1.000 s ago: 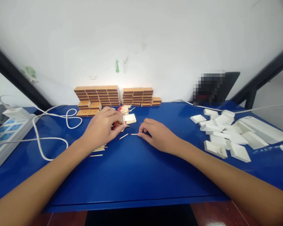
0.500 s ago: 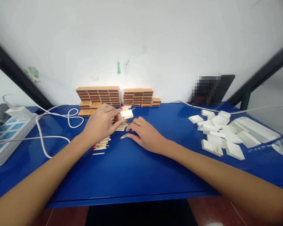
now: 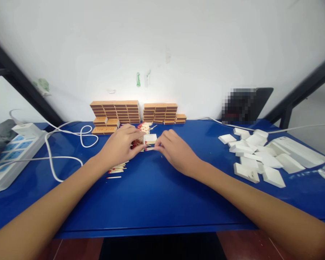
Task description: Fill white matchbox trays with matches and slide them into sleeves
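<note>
Small white cardboard tray (image 3: 150,138) is gripped by left hand (image 3: 121,146), apparently for steadiness, while right hand (image 3: 176,151) pinches red-tipped wooden matches (image 3: 149,148) just beside it.

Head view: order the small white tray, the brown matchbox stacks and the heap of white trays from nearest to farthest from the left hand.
1. Small white tray: held at the left hand's fingertips, on its right.
2. Brown matchbox stacks: behind it, against the wall.
3. Heap of white trays: far right, beyond the right hand, which pinches matchsticks.
</note>
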A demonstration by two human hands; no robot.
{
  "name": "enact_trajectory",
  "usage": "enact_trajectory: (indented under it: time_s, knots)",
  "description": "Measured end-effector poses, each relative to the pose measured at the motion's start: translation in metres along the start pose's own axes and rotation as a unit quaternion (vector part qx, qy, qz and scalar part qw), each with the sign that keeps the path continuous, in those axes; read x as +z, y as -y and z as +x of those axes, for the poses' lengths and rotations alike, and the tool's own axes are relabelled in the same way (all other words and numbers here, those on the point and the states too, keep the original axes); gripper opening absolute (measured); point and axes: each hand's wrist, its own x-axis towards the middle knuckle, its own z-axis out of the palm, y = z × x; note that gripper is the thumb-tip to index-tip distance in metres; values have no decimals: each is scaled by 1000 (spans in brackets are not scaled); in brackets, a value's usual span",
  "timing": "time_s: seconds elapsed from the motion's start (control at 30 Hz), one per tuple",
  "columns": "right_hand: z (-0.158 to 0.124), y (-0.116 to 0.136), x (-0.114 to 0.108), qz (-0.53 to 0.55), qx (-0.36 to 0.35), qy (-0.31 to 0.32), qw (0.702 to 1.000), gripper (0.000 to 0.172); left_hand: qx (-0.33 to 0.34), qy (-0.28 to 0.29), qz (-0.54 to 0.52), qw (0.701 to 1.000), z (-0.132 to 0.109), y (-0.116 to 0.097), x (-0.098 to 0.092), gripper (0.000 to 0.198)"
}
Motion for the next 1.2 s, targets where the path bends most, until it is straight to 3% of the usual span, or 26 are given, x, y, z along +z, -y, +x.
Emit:
enact_trajectory:
  time_s: [0.1,0.27,0.47,0.53,0.67,0.9,1.2]
  knots:
    - [4,-9,-5,-23,27,-45,998,19,12,6,-32,999,0,-6,0,39]
    - [4,-14,-5,-40,17,-35,998,20,24,-2,-54,998,0,-13,1,39]
    - [6,-9,-15,27,34,-85,995,16,-3,-24,-21,999,1,-2,0,40]
    - [10,-5,-16,67,41,-59,995,13,-19,-35,-4,999,1,4,-1,41]
    - [23,9,-5,112,26,56,992,8,-50,-60,21,997,-1,15,-3,37]
    - [35,26,28,70,60,87,992,13,-68,-88,38,993,-1,16,-6,36]
    - [24,22,17,5,36,127,991,12,-59,-54,41,996,-1,15,-3,37]
